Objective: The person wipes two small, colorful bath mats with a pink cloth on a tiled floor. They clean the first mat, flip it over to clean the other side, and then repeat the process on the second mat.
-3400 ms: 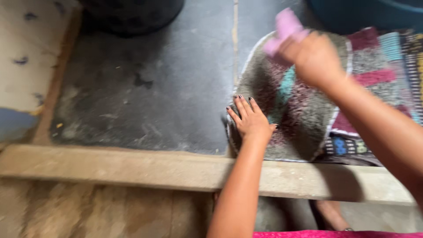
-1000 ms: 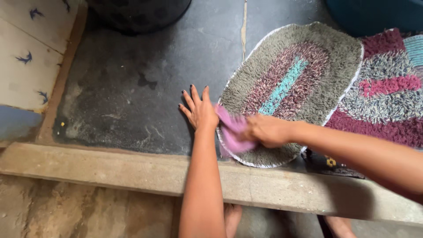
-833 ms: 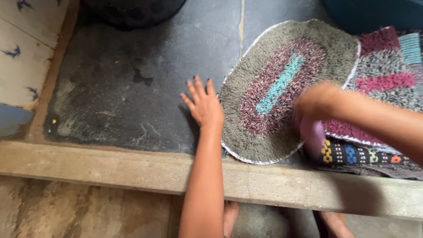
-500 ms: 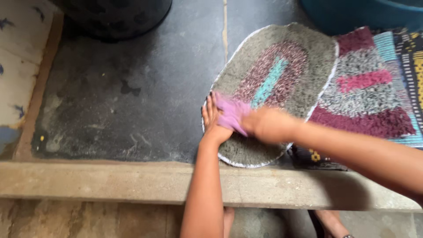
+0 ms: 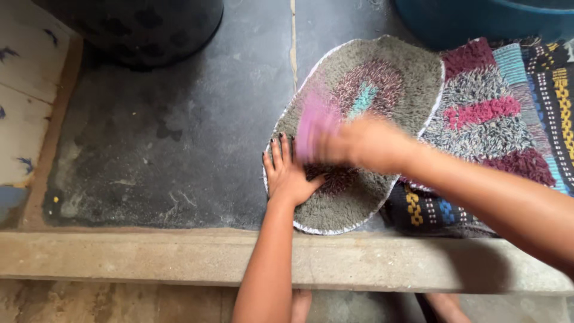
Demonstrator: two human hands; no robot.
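**Two bare hands at work on a shaggy oval mat**

Two hands meet on the oval grey shag mat (image 5: 365,137), which has a white bound edge, a ring of maroon pile and a turquoise stripe at its centre. This mat lies flat on the dark grey stone floor (image 5: 173,137), with its near end just short of the pale concrete step (image 5: 149,260).

On the mat's near left edge the left hand (image 5: 290,176) lies palm down, fingers spread and pressed flat into the pile, the fingertips pointing away from the step. Its fingernails are dark.

Just beyond it, over the middle of the mat, the right hand (image 5: 365,143) is blurred by motion. It is closed around a pink scrubbing brush (image 5: 314,128), which sits against the pile at the mat's left side, right beside the left hand's fingertips. How tightly the fingers wrap it cannot be told through the blur.

To the right of the mat, and partly tucked under its edge, lies a second shag mat in grey, maroon and pink (image 5: 490,116). Beyond that one, a dark woven mat with yellow and blue patterning (image 5: 553,90) shows. Past the oval mat's far end stands a blue plastic tub (image 5: 478,21); far to its left stands a black round container (image 5: 143,27).
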